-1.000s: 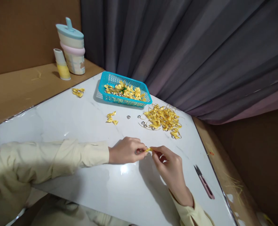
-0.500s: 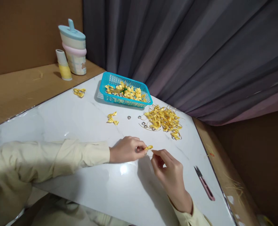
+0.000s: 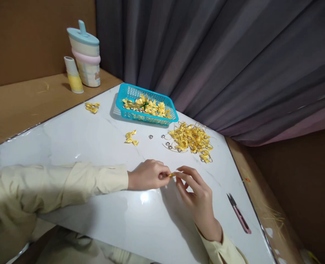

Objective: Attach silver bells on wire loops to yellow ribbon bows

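My left hand [image 3: 150, 175] is closed, thumb and forefinger pinching a small yellow ribbon bow [image 3: 170, 175] low over the white table. Most of that bow is hidden by the fingertips. From the right, my right hand [image 3: 197, 190] meets it, forefinger and thumb drawn together at the bow's edge and the other fingers loosely curled. Any cord between those tips is too fine to make out. Just beyond the hands lie a pair of yellow bows [image 3: 131, 138] and a silver heart-shaped bead [image 3: 150, 136]. A tangled pile of yellow bows with cords and beads [image 3: 191, 137] is farther right.
A blue basket [image 3: 147, 119] of yellow bows stands at the table's back edge. Pink-handled thread snips [image 3: 238, 213] lie at the right. More bows [image 3: 92, 107] rest at the far left, near a thread spool [image 3: 74, 75] and a lidded cup [image 3: 86, 55].
My right hand has shifted slightly left and up, its fingers more spread and now against the bow. The bow has turned and shows less; my left hand stays in place.
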